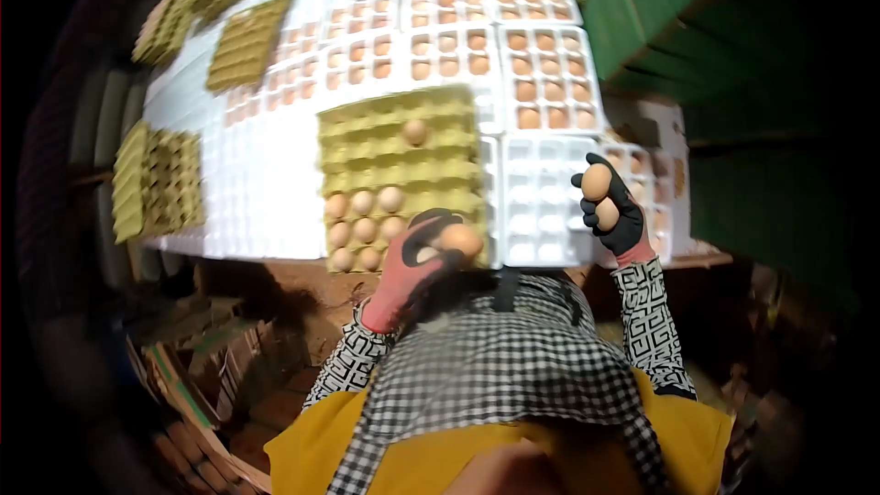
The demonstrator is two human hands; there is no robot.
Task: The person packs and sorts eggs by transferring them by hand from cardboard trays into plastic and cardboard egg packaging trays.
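Observation:
My left hand (403,266), in a pink and black glove, is closed around eggs over the front of a yellow-green egg tray (394,160). A brown egg (461,239) shows at its fingers, and a paler one sits deeper in the grip. Several eggs (365,230) fill the tray's front left, and a single egg (415,133) lies farther back. In my right hand (627,225), gloved alike, two brown eggs are held, an upper egg (597,181) and a lower egg (607,214). That hand is at the right edge of a white tray (541,202) with bare cups.
White trays with eggs (553,78) cover the back of the table. More yellow-green trays stand at the left (160,181) and far left back (249,41). Green crates (642,14) rise along the right. Below the table's left front edge is a cardboard box (206,376).

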